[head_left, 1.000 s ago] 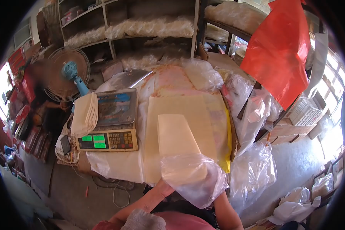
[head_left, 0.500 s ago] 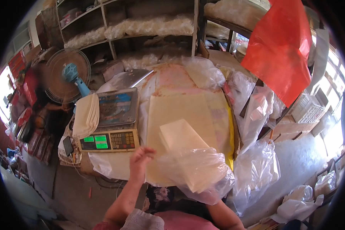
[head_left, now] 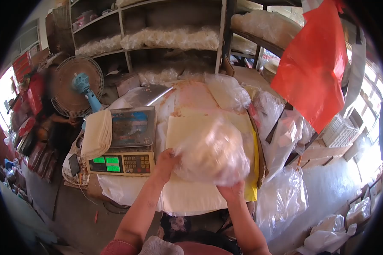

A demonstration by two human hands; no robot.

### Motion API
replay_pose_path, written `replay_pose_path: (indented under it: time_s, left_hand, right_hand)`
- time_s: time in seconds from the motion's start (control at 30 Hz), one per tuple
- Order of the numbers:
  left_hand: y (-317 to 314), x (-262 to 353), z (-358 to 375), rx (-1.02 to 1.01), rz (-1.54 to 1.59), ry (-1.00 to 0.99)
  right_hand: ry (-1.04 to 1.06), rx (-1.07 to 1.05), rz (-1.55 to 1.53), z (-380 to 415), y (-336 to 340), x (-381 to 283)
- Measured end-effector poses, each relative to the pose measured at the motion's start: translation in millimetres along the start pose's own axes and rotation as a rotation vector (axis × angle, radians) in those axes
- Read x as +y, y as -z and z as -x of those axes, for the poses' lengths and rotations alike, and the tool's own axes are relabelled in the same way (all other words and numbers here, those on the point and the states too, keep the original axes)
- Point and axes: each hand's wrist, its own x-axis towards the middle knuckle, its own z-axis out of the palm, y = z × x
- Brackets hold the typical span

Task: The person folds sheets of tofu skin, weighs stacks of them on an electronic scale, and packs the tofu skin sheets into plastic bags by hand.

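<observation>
A clear plastic bag (head_left: 212, 148), smeared by motion, hangs over the table between my two hands, with pale sheets dimly visible inside it. My left hand (head_left: 167, 160) is closed on the bag's left edge. At the bag's lower right edge, my right hand (head_left: 231, 191) grips the plastic, its fingers partly hidden. Pale yellowish sheets (head_left: 185, 199) lie flat on the table beneath the bag. Left of my left hand stands a scale (head_left: 134, 163) with green lit digits, and a folded pale stack (head_left: 97, 134) rests on its left side.
A fan (head_left: 77, 86) stands behind the scale, near a person's arm (head_left: 64, 119). A red plastic bag (head_left: 312, 68) hangs at the right. Clear bags (head_left: 281, 195) hang off the table's right side. Shelves (head_left: 172, 47) with bagged goods stand at the back.
The bag and sheets have moved up and away from my body, and the bag now covers the sheets. My left hand has closed on the bag's edge; my right hand has come into clearer view.
</observation>
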Motion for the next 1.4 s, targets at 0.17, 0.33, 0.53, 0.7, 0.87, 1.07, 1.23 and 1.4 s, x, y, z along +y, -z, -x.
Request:
replay_pose_path:
  time_s: [0.17,0.33,0.53,0.7,0.87,1.07,1.23,1.4]
  left_hand:
    - [35,-17,-29,-0.031,0.552,0.234]
    - [44,-33,-30,-0.147,0.663,0.248]
    - [13,-50,-32,0.006,0.699,0.349]
    - [29,-112,-37,0.008,0.546,0.376]
    - [36,-164,-51,0.093,-0.683,-0.305]
    - [-5,-104,-59,0.199,-0.354,-0.199]
    - [-1,-73,-41,0.209,-0.439,-0.451]
    - [-24,43,-34,0.193,-0.551,-0.716]
  right_hand:
    - [-0.080,0.146,0.007,-61,-33,-2]
    - [-0.136,0.113,0.011,-68,-9,-22]
    - [-0.203,0.070,0.261,-85,-18,-61]
    - [-0.387,0.453,0.703,-98,46,-35]
    - [-0.346,0.435,1.355,-93,51,-23]
    - [-0.348,0.003,2.241,-94,33,9]
    - [-0.065,0.011,2.140,-106,37,1]
    - [0.256,0.050,1.618,-104,-47,-27]
